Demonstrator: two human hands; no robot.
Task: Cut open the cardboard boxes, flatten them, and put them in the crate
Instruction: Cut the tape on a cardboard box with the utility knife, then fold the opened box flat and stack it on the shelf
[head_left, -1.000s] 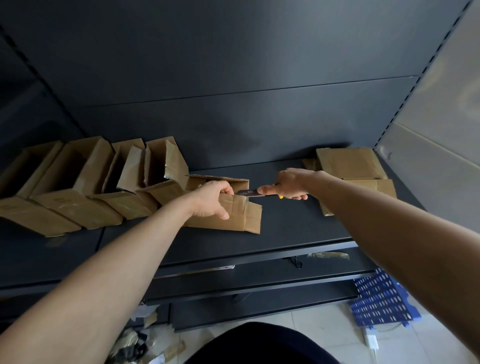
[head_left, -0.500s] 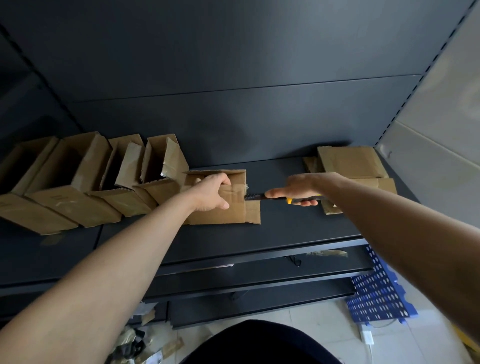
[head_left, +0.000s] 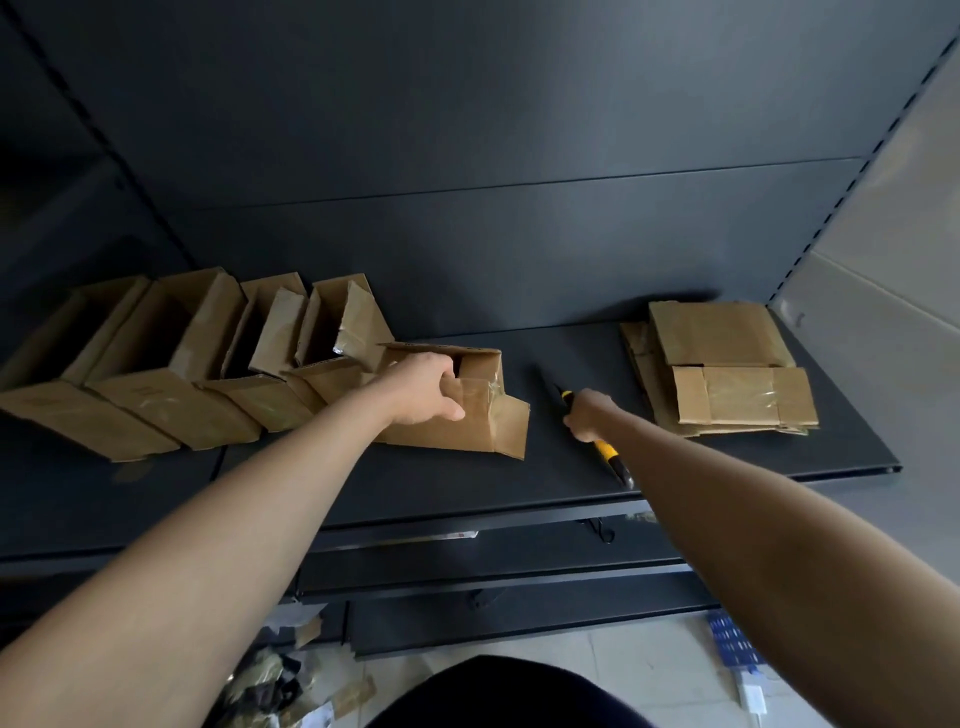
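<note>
- Gripped right now: the top edge of the taped cardboard box (head_left: 483, 431) is being clutched by the left hand (head_left: 428, 397), fingers hooked into the opening, with the box being pinned mid-shelf on the dark shelf (head_left: 467, 483).
- Meanwhile the yellow-and-black utility knife (head_left: 605, 449) is being grasped by the right hand (head_left: 589, 415), just right of the box and apart from it. Whether any blade is being exposed can't be told.
- Biggest worry imo: the thumb is being parked right beside the taped end, so if tape is being sliced there, a slip is probably being sent straight into fingers.
- Only one edge is being held, so under blade pressure the box is likely being skidded or crushed.
- Opened boxes (head_left: 171, 364) are being crowded up against its left side, and they're probably being toppled once flattening is being started.
- Flattened stack (head_left: 722, 343) is being kept at the far right of the shelf, well apart.
- Crate (head_left: 730, 642) is barely being shown: a blue corner on the floor, near right, mostly being hidden by the right arm. Scraps (head_left: 291, 691) are being left on the floor, near left.
</note>
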